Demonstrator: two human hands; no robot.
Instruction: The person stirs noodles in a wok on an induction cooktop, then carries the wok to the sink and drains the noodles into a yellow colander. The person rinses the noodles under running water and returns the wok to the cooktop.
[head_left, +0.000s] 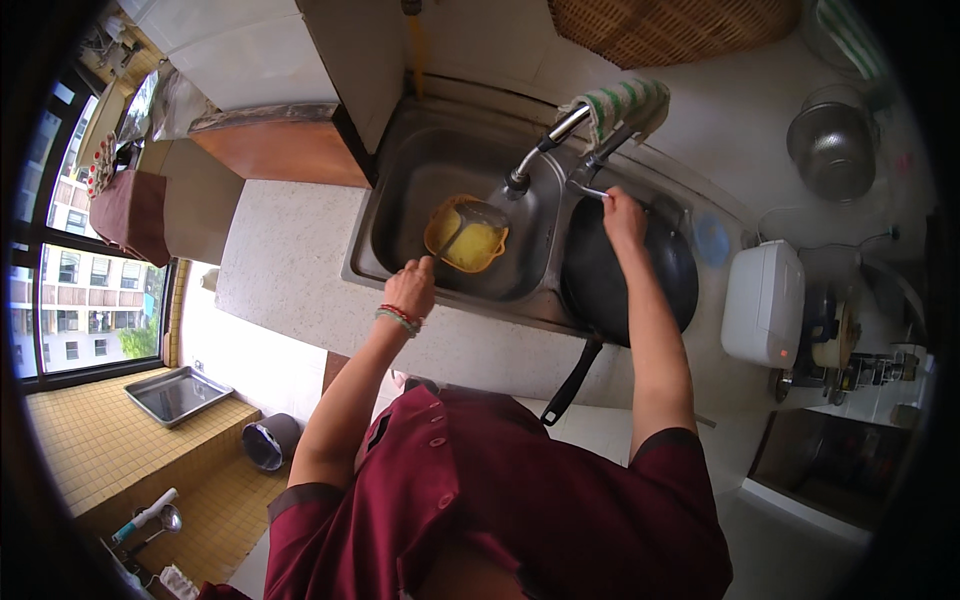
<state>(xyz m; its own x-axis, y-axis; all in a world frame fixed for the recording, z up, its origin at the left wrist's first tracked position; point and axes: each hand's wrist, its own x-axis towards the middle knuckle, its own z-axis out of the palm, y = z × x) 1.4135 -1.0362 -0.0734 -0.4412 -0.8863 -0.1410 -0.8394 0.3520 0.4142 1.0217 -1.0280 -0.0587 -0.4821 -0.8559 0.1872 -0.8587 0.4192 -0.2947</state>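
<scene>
My left hand (410, 288) is closed around the handle of a ladle (454, 238) at the near edge of the left sink basin. The ladle's dark head lies over a yellow-orange basket (492, 254) holding something yellow, inside the stainless-steel sink (399, 172). At the faucet (589, 171), my right hand (624, 217) has its fingers on the white-looking lever. The pull-out spray head (517, 180) points down into the left basin. A green-striped cloth (628, 106) is draped over the faucet. Under my right forearm, a large black frying pan (592, 262) covers the right basin, its handle jutting towards me.
A white appliance (761, 304) stands right of the pan. A wicker basket (667, 30) is behind the faucet, and a metal strainer (832, 150) hangs at the upper right. A wooden board (277, 150) borders the pale countertop (289, 247) on the left.
</scene>
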